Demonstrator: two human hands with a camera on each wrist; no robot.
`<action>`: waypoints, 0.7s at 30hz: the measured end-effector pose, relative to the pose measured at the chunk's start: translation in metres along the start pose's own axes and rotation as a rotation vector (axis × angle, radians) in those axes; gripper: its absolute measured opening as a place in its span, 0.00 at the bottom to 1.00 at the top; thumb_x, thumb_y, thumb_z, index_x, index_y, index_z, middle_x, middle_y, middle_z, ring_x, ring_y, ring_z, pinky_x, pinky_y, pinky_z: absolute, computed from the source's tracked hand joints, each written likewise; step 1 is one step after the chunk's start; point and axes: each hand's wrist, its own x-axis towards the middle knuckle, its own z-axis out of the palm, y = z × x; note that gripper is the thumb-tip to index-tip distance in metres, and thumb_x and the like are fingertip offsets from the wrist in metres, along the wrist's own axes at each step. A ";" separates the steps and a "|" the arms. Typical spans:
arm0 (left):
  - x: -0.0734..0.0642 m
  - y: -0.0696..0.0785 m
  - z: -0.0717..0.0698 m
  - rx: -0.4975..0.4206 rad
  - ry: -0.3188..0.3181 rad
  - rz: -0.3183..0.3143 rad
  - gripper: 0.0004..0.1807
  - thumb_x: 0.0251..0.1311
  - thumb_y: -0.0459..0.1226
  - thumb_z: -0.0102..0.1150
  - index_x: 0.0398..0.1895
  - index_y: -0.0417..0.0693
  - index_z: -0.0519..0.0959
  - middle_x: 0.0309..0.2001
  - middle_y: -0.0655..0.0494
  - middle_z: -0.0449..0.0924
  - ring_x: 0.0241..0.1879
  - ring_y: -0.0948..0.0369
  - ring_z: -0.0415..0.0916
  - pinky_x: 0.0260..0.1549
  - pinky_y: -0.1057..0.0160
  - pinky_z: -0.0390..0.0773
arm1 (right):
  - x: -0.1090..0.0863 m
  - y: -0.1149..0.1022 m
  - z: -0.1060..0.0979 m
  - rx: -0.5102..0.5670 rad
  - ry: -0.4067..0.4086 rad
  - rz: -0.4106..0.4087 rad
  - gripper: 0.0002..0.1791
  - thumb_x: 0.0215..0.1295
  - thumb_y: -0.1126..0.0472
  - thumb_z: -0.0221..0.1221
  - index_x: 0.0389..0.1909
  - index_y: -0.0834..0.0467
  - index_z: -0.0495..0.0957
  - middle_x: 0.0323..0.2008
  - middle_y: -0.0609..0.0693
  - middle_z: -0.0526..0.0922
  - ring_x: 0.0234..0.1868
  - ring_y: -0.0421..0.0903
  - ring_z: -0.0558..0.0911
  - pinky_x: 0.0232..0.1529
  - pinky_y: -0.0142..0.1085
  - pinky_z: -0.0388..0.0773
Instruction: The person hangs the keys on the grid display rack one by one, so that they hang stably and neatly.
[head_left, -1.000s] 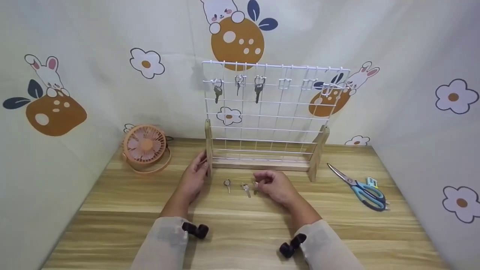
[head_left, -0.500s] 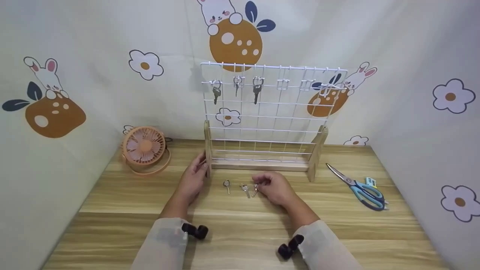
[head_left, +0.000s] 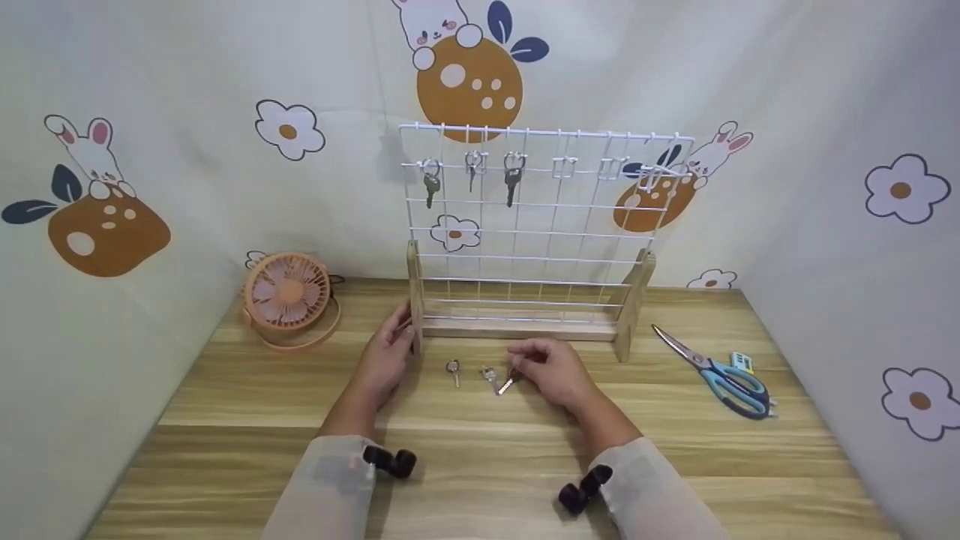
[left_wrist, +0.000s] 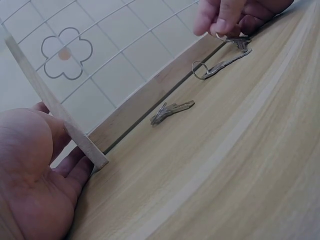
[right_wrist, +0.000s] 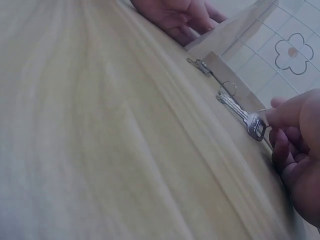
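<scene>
My right hand [head_left: 555, 373] pinches the ring of a silver key [right_wrist: 243, 115] between thumb and finger, low over the table. The key's blade points toward the left in the right wrist view. Beside it lies a second key [head_left: 490, 376] with its ring, and further left a third key [head_left: 454, 369]. My left hand [head_left: 384, 365] holds the left wooden post [left_wrist: 60, 112] of a white wire grid rack [head_left: 525, 259], its fingers partly hidden behind the post. Up on the rack's hooks hang a left key [head_left: 430, 187], a middle key [head_left: 472, 176] and a right key [head_left: 512, 187].
Several white hooks [head_left: 564, 167] sit along the grid's upper right. An orange fan [head_left: 289, 291] stands to the left on the wooden table [head_left: 465, 465]. Scissors with blue handles [head_left: 720, 379] lie at the right, next to a small light-blue item [head_left: 742, 363].
The key in my right hand has turned and come further into view, its blade now pointing down and left. My left hand stays at the post.
</scene>
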 end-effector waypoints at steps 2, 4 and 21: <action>0.000 0.000 0.000 0.001 0.003 -0.004 0.30 0.85 0.38 0.46 0.86 0.56 0.58 0.84 0.49 0.61 0.83 0.49 0.60 0.84 0.50 0.61 | 0.001 -0.002 -0.002 0.072 0.045 0.012 0.11 0.70 0.67 0.68 0.50 0.63 0.89 0.44 0.55 0.92 0.41 0.39 0.85 0.41 0.26 0.83; 0.000 0.000 0.000 0.006 0.004 -0.007 0.31 0.85 0.39 0.46 0.86 0.56 0.58 0.84 0.50 0.61 0.83 0.50 0.60 0.85 0.50 0.61 | 0.001 -0.005 -0.003 0.145 0.096 0.020 0.12 0.69 0.67 0.69 0.51 0.65 0.89 0.44 0.55 0.92 0.41 0.39 0.84 0.40 0.25 0.83; 0.001 0.001 -0.001 0.013 -0.003 -0.033 0.31 0.85 0.38 0.45 0.86 0.63 0.59 0.84 0.54 0.61 0.84 0.51 0.58 0.84 0.50 0.61 | -0.010 -0.090 -0.046 0.655 0.313 -0.065 0.09 0.68 0.74 0.67 0.42 0.59 0.90 0.34 0.47 0.88 0.33 0.40 0.85 0.37 0.29 0.88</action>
